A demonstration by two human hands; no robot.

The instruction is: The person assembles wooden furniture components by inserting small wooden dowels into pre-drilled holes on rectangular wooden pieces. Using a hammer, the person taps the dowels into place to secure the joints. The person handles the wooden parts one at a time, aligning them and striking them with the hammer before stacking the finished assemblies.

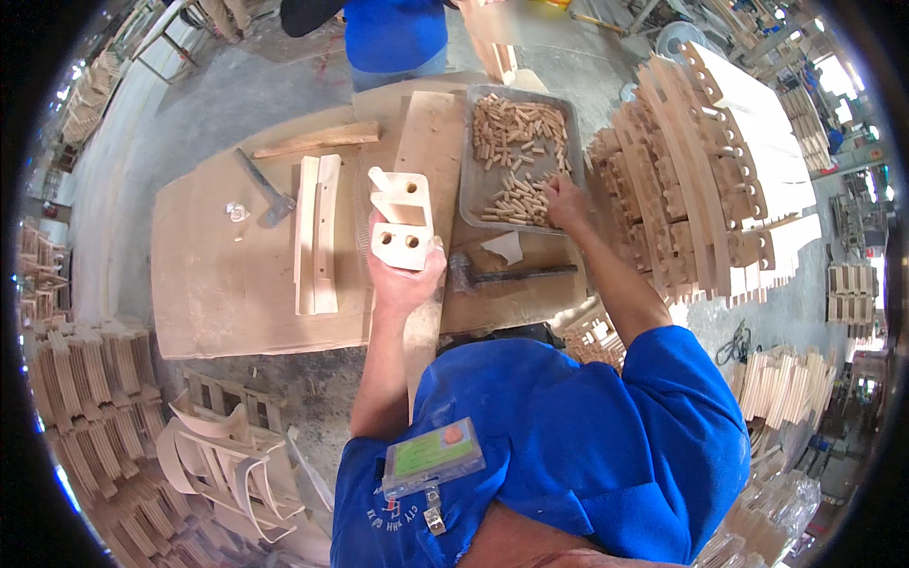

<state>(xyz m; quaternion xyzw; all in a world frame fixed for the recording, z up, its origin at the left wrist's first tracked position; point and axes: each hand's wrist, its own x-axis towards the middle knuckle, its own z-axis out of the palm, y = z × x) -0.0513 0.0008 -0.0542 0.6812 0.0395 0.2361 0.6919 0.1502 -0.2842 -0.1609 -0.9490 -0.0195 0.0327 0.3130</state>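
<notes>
While your left hand (405, 286) grips drilled wood (401, 248), your right hand (565, 203) is in the tray (466, 161) of dowels (516, 123)

Held above a long flat board (431, 123), the pale, smooth drilled wood shows round holes and a jutting peg (379, 178), your left hand closed round its lower end. Your right hand is bunched at the dowels; whether it pinches one, I cannot tell. Shallow, grey and round-cornered, the tray holds short cylindrical dowels, heaped loosely in two piles

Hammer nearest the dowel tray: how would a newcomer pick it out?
On the cardboard-covered worktop, find the grey tray of wooden dowels. On its near side lies the hammer. Its dark handle points right; the other hammer, farther left, lies slanted.
</notes>
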